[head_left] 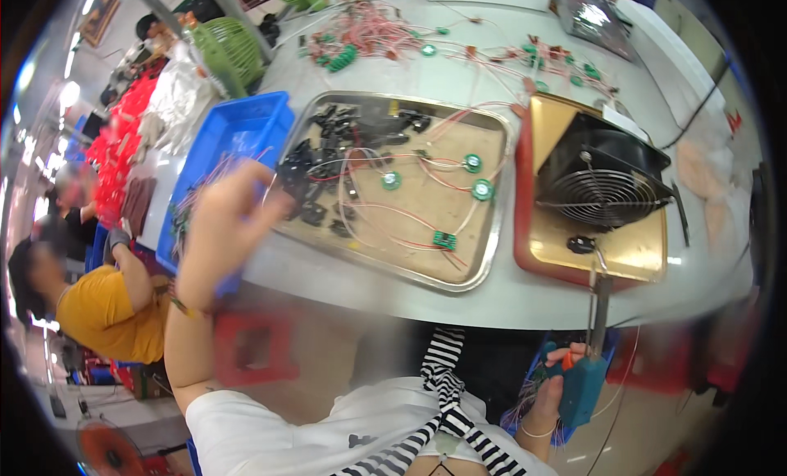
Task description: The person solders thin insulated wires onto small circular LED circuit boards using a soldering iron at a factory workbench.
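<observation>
My left hand (pixel 234 230) is smeared by motion above the left rim of a metal tray (pixel 402 271), close to a blue bin (pixel 279 107). A thin pale line shows by its fingertips; I cannot tell whether it is held. On the tray lie black plastic parts (pixel 332 132) and small round green circuit boards (pixel 482 190) with red and white wires. Low on the right, my right hand (pixel 548 398) is wrapped around a teal gun-shaped tool (pixel 584 390) with an orange trigger. Its metal shaft (pixel 602 304) points up toward a black part (pixel 580 245) on a gold-coloured tray (pixel 537 242).
A black fan with a wire guard (pixel 605 195) stands on the gold tray. Wired green boards (pixel 369 33) are heaped at the table's far side. A red stool (pixel 254 345) is below the front edge. At the left sits a person in a yellow shirt (pixel 115 312).
</observation>
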A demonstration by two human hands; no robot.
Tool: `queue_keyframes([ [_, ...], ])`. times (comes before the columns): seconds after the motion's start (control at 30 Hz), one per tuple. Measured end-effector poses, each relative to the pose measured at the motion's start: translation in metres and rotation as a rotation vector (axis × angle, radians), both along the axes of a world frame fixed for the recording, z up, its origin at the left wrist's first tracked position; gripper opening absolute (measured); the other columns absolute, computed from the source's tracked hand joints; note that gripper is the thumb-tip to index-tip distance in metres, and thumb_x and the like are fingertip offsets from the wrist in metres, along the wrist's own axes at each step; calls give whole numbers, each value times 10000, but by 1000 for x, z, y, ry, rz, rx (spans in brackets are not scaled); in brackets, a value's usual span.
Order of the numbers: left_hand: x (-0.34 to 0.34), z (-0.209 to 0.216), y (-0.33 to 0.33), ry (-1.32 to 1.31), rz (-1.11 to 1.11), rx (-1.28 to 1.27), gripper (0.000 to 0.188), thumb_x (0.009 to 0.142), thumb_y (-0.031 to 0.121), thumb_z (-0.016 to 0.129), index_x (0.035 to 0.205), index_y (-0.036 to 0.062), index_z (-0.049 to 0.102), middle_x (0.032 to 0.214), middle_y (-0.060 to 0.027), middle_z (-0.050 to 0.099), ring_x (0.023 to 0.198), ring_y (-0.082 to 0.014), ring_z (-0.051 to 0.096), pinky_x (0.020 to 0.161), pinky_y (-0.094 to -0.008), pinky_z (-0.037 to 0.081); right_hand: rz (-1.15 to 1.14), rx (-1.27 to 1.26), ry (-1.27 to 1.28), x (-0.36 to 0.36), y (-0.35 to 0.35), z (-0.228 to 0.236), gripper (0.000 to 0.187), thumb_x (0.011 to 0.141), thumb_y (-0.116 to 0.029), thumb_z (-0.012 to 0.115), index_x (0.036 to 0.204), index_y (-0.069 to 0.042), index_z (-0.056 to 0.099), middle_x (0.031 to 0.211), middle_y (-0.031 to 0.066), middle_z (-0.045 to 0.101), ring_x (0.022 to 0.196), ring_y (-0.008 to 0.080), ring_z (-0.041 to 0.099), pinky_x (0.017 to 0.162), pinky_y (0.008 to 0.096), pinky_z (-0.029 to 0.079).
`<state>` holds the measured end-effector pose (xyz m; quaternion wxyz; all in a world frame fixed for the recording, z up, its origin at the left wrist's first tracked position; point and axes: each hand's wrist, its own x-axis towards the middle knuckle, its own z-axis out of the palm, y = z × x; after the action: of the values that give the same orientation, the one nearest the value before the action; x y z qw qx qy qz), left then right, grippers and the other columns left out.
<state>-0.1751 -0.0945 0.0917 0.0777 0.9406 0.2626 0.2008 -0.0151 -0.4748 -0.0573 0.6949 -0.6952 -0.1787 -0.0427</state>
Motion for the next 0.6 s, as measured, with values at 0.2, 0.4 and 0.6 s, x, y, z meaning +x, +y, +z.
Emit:
queue_keyframes([
  [0.2,117,-56,-66,98,-695,-37,261,737,134,698,964,59,593,880,-103,590,832,-284,566,729,-355,450,-45,8,-22,3,-6,0,530,768,-394,679,1029,28,491,970,108,513,652,186,593,583,267,446],
  [0.4,156,-59,-37,224,-684,-439,305,687,218,763,852,17,602,812,-108,608,759,-232,608,667,-327,478,-73,-28,1,5,-25,-4,544,763,-414,685,1021,32,508,965,101,513,635,169,594,581,254,430],
  [0.6,146,-65,-43,369,-694,-412,292,693,180,765,859,13,593,782,-103,584,727,-226,587,642,-313,470,-107,-19,38,8,-25,-10,533,775,-422,671,1016,29,522,954,89,518,621,169,591,586,261,425],
])
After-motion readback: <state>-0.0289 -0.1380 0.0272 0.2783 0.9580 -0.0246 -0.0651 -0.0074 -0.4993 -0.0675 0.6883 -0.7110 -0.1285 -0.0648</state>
